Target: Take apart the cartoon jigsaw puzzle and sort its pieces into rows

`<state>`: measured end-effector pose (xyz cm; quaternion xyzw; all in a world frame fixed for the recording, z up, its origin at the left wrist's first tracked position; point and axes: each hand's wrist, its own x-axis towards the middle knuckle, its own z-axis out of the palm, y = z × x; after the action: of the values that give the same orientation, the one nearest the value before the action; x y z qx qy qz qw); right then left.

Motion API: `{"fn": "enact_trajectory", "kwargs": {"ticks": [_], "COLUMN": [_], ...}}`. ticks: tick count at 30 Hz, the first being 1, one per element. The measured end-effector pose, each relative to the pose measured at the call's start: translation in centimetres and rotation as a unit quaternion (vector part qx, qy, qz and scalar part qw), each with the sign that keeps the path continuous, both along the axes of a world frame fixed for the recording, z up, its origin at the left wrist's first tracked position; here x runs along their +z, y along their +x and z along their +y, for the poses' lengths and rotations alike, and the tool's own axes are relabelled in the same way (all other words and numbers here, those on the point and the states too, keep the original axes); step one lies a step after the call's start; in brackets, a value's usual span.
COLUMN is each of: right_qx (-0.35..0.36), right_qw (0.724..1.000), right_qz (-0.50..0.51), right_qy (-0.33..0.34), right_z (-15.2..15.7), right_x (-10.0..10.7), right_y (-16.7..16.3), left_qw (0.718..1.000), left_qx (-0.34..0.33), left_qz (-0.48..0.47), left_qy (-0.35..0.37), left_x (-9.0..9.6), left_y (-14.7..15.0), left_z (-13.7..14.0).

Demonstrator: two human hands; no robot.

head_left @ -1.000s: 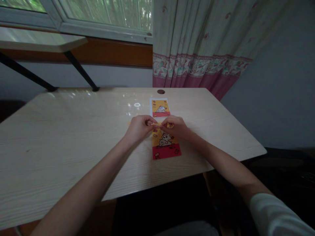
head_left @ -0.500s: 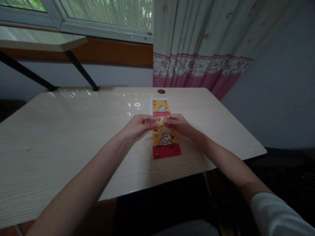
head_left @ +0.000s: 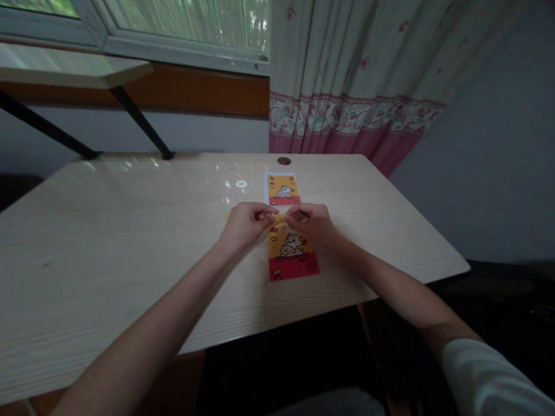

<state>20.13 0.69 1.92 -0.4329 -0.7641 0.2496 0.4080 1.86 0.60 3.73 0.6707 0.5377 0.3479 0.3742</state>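
My left hand (head_left: 249, 224) and my right hand (head_left: 313, 222) meet at mid-desk with fingertips pinched close together. Between them is a small yellow piece (head_left: 280, 219), partly covered by the fingers; its kind is unclear. A bit of yellow also shows at the outer side of my left hand. Under and in front of the hands lies an orange and red card (head_left: 295, 264) printed with a white cartoon animal; its top edge is hidden. Just beyond the fingers lies a smaller, white-bordered picture (head_left: 284, 189) with a similar print.
The pale wooden desk (head_left: 130, 260) has a round cable hole (head_left: 284, 161) near its back edge. A raised shelf (head_left: 78, 69) on black legs stands at the back left. A patterned curtain (head_left: 347, 86) hangs behind the desk beside the window.
Both hands have turned slightly, with the fingers more curled and the knuckles higher. Less of the yellow piece shows between them, and yellow now appears left of my left hand. The cards have stayed put.
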Motion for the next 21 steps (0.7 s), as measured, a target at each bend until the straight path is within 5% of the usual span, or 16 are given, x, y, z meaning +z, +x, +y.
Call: {"fn": "enact_trajectory", "kwargs": {"ticks": [4, 10, 13, 16, 21], "right_qx": [-0.017, -0.021, -0.015, -0.011, 0.031], "right_qw": [0.994, 0.994, 0.999, 0.986, 0.945], "right_qz": [-0.047, -0.026, 0.029, 0.126, 0.184], "right_qy": [0.097, 0.103, 0.030, -0.110, -0.268], "right_z": [-0.3, -0.6, -0.4, 0.6, 2.0], "right_x": [0.0, 0.2, 0.3, 0.1, 0.0], "right_y": [-0.2, -0.3, -0.2, 0.2, 1.5], "left_qw": [0.999, 0.997, 0.981, 0.962, 0.978], "left_qx": [0.025, 0.039, 0.035, 0.013, -0.078], "left_qz": [0.033, -0.049, -0.149, -0.217, -0.110], "left_qy": [0.028, -0.036, -0.117, -0.166, -0.162], "left_x": [0.0, 0.1, 0.2, 0.5, 0.4], "left_y": [0.5, 0.7, 0.5, 0.0, -2.2], "left_z": [-0.4, -0.5, -0.3, 0.0, 0.7]}}
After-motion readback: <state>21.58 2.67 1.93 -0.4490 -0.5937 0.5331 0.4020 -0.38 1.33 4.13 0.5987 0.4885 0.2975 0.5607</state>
